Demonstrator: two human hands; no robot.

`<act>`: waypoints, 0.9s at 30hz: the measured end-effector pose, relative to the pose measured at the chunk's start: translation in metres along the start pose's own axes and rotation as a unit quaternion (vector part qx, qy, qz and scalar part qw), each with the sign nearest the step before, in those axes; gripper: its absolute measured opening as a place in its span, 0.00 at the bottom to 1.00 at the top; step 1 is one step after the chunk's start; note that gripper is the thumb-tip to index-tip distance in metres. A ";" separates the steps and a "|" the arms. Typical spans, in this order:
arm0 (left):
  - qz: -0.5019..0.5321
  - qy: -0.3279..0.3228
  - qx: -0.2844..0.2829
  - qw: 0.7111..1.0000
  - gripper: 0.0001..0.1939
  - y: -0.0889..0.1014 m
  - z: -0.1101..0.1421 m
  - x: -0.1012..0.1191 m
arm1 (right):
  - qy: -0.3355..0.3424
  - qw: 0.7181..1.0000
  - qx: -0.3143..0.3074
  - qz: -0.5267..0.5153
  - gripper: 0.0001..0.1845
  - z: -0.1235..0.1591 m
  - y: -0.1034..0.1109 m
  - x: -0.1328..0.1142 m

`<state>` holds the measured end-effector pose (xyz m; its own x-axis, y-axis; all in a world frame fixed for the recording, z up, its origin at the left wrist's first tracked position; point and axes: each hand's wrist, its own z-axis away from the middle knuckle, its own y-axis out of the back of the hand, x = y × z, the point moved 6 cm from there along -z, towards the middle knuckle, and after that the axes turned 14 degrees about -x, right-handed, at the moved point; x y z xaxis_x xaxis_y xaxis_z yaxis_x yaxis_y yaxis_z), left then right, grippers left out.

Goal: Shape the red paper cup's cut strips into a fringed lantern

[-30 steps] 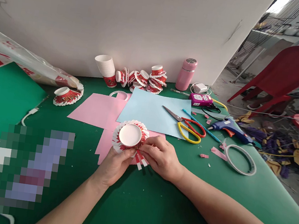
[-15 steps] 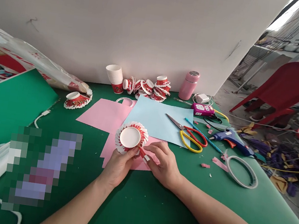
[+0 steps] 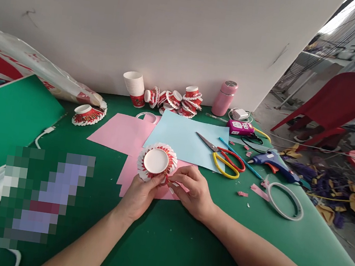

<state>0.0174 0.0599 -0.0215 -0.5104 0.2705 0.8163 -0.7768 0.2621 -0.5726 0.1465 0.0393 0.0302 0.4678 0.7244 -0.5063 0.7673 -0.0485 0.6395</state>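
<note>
A paper cup point(image 3: 156, 161), its sides cut into red and white strips folded out like a fringe, is held over the sheets with its white round base facing up. My left hand point(image 3: 138, 196) grips it from below, thumb on the lower rim of the fringe. At the cup's lower right, the fingers of my right hand point(image 3: 193, 192) are pinched on one strip of the fringe; the fingertips partly hide it. Under both hands lie pink paper sheets point(image 3: 125, 178), and a light blue sheet point(image 3: 181, 131) lies just beyond the cup.
Scissors point(image 3: 223, 155), a blue glue gun point(image 3: 274, 162) and a tape roll point(image 3: 285, 201) lie to the right. Against the wall stand stacked paper cups point(image 3: 134, 87), several fringed cups point(image 3: 173, 99) and a pink flask point(image 3: 224, 98). Another fringed cup point(image 3: 89, 116) sits at left.
The red strip that stuck out toward my right hand is now bent in closer to the cup, mostly behind my fingertips. The whole view has shifted slightly.
</note>
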 end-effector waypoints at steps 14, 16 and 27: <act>0.020 0.030 -0.010 0.999 0.12 0.001 0.000 -0.001 | 0.081 0.991 -0.014 0.105 0.06 -0.001 0.005 -0.010; 0.027 0.022 -0.001 0.999 0.10 0.001 -0.001 0.000 | 0.101 0.985 -0.026 0.137 0.06 -0.002 0.005 -0.013; 0.045 -0.024 0.036 0.998 0.10 0.005 -0.002 0.006 | 0.078 0.988 -0.047 0.124 0.18 -0.002 0.001 -0.011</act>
<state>0.0108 0.0645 -0.0199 -0.5946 0.2456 0.7656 -0.7510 0.1704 -0.6379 0.1414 0.0324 0.0376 0.5567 0.7962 -0.2369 0.5906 -0.1789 0.7869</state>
